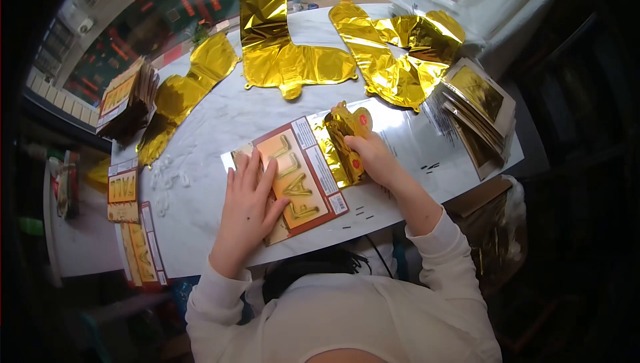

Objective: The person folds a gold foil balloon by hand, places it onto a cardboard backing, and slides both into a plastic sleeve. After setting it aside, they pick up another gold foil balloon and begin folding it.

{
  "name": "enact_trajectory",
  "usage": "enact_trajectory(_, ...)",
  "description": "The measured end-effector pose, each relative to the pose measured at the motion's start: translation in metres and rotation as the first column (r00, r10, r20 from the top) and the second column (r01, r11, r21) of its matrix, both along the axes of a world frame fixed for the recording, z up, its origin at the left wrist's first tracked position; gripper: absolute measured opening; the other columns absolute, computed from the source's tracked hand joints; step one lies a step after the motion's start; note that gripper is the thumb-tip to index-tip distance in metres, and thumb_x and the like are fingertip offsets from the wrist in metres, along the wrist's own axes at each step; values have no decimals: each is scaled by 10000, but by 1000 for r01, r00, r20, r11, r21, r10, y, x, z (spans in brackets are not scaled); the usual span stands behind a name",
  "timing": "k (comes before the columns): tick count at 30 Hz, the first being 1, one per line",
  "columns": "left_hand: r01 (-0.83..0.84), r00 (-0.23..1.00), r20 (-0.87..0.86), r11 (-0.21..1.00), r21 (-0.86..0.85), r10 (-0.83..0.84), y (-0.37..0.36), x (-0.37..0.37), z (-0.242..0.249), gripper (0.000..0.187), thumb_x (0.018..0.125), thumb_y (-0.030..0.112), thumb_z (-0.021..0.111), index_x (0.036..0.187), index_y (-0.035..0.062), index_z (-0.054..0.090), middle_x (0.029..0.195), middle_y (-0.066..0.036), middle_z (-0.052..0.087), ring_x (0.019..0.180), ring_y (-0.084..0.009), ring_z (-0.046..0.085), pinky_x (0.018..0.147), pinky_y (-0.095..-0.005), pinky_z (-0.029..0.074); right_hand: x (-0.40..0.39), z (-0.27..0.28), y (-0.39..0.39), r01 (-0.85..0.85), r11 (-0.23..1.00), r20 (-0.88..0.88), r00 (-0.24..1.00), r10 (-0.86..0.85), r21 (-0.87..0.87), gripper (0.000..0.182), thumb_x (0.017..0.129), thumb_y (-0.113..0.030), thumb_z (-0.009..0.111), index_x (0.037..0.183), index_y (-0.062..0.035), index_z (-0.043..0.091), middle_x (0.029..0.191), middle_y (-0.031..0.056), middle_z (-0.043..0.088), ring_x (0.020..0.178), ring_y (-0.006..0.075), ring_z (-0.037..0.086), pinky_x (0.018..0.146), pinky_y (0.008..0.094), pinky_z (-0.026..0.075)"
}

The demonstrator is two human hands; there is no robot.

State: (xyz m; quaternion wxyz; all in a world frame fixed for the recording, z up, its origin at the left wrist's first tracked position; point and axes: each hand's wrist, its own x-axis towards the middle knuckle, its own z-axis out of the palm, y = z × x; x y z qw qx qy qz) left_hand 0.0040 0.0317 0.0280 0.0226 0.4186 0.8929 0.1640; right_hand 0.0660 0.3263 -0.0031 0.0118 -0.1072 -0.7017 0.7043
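Observation:
My left hand (248, 193) lies flat with its fingers spread over a printed package (291, 180) that reads FALL. Folded gold foil balloons (338, 142) sit at the package's right edge, and the fingers of my right hand (373, 158) are closed on them. Round red labels show on the gold foil beside that hand. Beyond the package, flat on the table (200, 210), lie an L-shaped gold foil balloon (293, 63), an A-shaped one (393, 73) and a long one (190, 93).
Stacked packages (127, 100) stand at the back left. More printed packages (123, 193) lie along the left edge near clear curled strips (167, 180). At the right is a pile of clear-fronted packs (481, 106). Small black strips (430, 166) are scattered near the front edge.

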Motion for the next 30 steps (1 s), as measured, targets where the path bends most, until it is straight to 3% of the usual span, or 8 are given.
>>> enact_trajectory(6,62,995,73,985,164,-74,22,-14,3,664,944,226,642,1561,53,470,1697,-242,290,1564,-460,271,1263,-613,194,0,6,-3,62,998,36,997,-62,2,431,1029,-217,528,1317,91,616,1224,119,706,1094,170,658,958,318,518)
enact_trajectory(9,127,991,27,992,13,-128,34,-20,-2,650,918,225,601,1540,59,505,1695,-238,296,1563,-456,270,1263,-626,179,0,4,-3,99,995,23,995,-99,9,423,1036,-242,544,1286,85,639,1175,107,723,1057,165,670,943,319,522)
enact_trajectory(14,184,982,-37,983,1,-184,43,-31,-9,611,923,299,608,1494,84,566,1679,-199,355,1554,-452,292,1264,-624,178,-4,13,0,148,983,-27,989,-146,110,457,1045,-302,568,1284,78,650,1138,108,741,1015,167,685,913,327,533)
enact_trajectory(16,202,979,-10,978,42,-202,46,-34,-10,618,927,327,619,1497,95,565,1678,-190,363,1551,-454,299,1263,-627,177,-4,29,-1,157,956,72,981,-180,248,479,1054,-334,564,1285,75,658,1137,120,748,1008,170,689,901,334,535)
enact_trajectory(23,235,972,-16,967,103,-234,48,-34,-16,659,922,406,652,1515,135,558,1682,-162,374,1541,-462,315,1259,-647,171,1,38,-3,212,946,100,965,-242,245,523,1079,-415,546,1188,73,697,1022,131,760,941,177,696,864,332,544)
enact_trajectory(26,242,970,-64,965,104,-236,49,-31,-21,664,928,447,632,1517,149,565,1650,-182,413,1512,-475,350,1247,-675,172,7,45,-2,94,970,196,971,-140,223,575,1040,-460,634,1299,53,663,1154,124,746,1063,162,685,920,331,531)
enact_trajectory(28,244,969,-72,962,120,-236,49,-32,-24,660,929,448,631,1520,161,566,1648,-184,416,1513,-475,348,1246,-677,171,20,51,-14,88,856,-27,996,-87,510,475,992,-354,734,1267,30,682,1103,109,748,982,139,685,838,316,541)
enact_trajectory(30,242,969,-80,961,136,-233,49,-32,-26,656,930,448,630,1522,173,567,1645,-186,418,1514,-475,346,1244,-679,170,27,50,-19,88,838,17,993,-116,538,429,960,-302,773,1229,24,698,1059,98,749,920,131,677,788,308,535)
